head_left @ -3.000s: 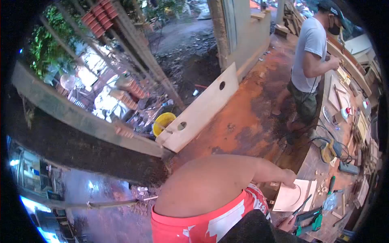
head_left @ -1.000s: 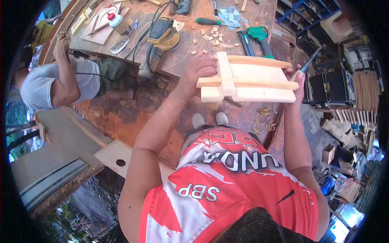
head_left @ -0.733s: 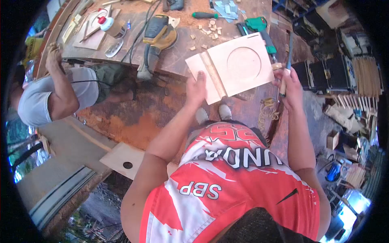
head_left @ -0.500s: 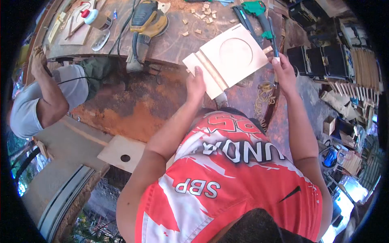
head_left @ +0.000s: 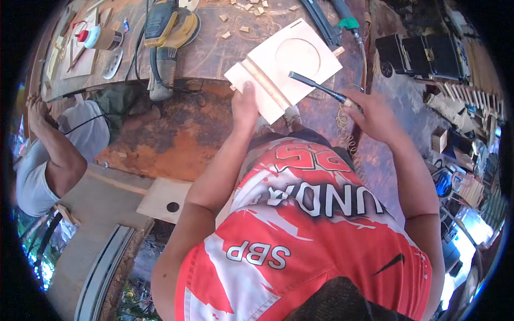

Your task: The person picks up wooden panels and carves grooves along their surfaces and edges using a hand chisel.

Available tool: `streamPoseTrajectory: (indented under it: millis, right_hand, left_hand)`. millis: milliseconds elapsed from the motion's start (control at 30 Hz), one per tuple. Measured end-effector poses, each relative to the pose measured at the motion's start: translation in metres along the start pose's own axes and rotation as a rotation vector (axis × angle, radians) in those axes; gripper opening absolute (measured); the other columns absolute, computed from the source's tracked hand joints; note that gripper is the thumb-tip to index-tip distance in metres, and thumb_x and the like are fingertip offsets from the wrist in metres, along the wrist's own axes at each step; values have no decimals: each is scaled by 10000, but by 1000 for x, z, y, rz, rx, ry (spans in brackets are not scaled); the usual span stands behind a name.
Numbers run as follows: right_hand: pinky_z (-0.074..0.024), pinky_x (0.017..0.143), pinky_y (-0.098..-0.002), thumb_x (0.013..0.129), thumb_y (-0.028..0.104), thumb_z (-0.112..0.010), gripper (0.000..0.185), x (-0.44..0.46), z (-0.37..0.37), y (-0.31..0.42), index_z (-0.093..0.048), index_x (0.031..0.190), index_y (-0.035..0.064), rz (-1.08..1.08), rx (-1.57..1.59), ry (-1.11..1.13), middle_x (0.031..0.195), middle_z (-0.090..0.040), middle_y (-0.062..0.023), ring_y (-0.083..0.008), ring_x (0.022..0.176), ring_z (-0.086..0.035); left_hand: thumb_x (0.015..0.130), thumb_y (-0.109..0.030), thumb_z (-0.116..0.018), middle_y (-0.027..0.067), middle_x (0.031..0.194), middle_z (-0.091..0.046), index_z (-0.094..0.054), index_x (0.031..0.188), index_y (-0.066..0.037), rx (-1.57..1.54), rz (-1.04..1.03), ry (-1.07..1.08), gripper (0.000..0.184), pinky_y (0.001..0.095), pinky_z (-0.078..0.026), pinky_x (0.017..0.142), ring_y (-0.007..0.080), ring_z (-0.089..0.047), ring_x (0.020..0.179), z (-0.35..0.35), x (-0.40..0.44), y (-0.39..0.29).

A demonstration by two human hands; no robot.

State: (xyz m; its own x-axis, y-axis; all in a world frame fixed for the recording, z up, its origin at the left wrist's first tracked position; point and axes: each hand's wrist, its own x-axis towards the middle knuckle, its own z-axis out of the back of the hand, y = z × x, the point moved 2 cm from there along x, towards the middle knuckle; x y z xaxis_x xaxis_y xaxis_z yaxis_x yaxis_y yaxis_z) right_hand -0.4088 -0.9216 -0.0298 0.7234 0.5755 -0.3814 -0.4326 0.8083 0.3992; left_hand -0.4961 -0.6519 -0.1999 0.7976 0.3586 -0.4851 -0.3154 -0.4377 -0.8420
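Observation:
My left hand grips the near left edge of a pale wooden board, thumb on top. The board has a shallow round recess, a groove across it and a narrow strip of wood sticking out at the right. In my right hand is a chisel, held by its light handle. Its dark metal blade points left, over the board's near right edge; I cannot tell whether it touches. The board is tilted above the floor, just in front of the workbench.
A yellow sander, a glue bottle, small wood chips and a green-and-black tool lie on the bench. Another person sits at the left. Black cases stand at the right, near a coiled hose.
The chisel has swung from pointing up beside the board to pointing left across its near right edge. My right hand has turned and lowered. The view has shifted.

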Motion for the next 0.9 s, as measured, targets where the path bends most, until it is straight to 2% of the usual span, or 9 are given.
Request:
streamPoseTrajectory:
  millis: [200,300,367,433,500,533,667,767,900]
  right_hand:
    - [-495,951,-473,937,144,-644,422,-4,6,7,-592,1353,99,11,21,34,1277,-659,-176,-432,1133,-618]
    - [-492,967,-483,928,133,-639,448,7,14,9,-575,1370,93,56,6,100,1270,-660,-179,-425,1155,-611]
    - [-494,968,-486,924,128,-638,446,16,19,15,-576,1365,91,85,-37,89,1263,-662,-180,-424,1152,-614]
    - [-495,970,-489,920,123,-637,444,30,23,23,-578,1359,89,130,-85,75,1256,-663,-182,-423,1149,-616]
    - [-503,952,-492,925,136,-634,426,44,27,31,-585,1347,102,203,-134,50,1241,-666,-191,-417,1133,-624]
    - [-503,952,-492,925,136,-634,426,52,26,33,-585,1347,102,215,-142,55,1241,-666,-191,-417,1133,-624]
    - [-533,831,-519,975,228,-579,352,84,26,49,-610,1306,112,316,-262,-60,1060,-710,-199,-399,970,-677]
    - [-543,800,-528,981,241,-560,321,111,34,71,-628,1267,111,294,-402,-19,1002,-724,-182,-387,927,-693]
    - [-560,762,-530,966,225,-558,265,137,49,100,-675,1179,121,321,-614,65,922,-732,-171,-378,869,-712]
  left_hand:
    - [1077,-318,-459,134,1168,-675,-523,1368,79,118,-30,-24,496,348,-539,868,198,-671,1006,14,0,-17]
    - [1072,-376,-508,145,1185,-685,-547,1318,104,411,-8,121,541,338,-521,890,181,-660,1013,24,30,-31]
    - [1046,-327,-537,126,1059,-726,-629,1266,44,536,-87,136,441,347,-542,840,185,-696,948,26,41,-50]
    - [1020,-419,-560,190,1040,-742,-671,1222,28,564,-248,109,503,385,-546,854,255,-725,969,26,43,-72]
    - [981,-549,-556,263,1015,-733,-706,1150,36,858,-17,160,627,438,-542,886,361,-725,1001,34,64,-75]
    - [945,-644,-539,290,1016,-718,-731,1099,19,1063,-79,134,708,483,-535,896,428,-704,1002,35,73,-82]
    - [912,-665,-585,260,1002,-729,-738,1070,-8,1283,-88,-48,692,502,-544,857,421,-707,984,29,78,-104]
    - [899,-687,-593,284,1002,-717,-713,1070,39,1258,-252,-200,756,509,-547,865,443,-699,979,27,64,-103]
    - [877,-628,-652,235,946,-730,-711,1056,-9,1231,-290,-295,647,503,-555,803,397,-716,927,30,60,-92]
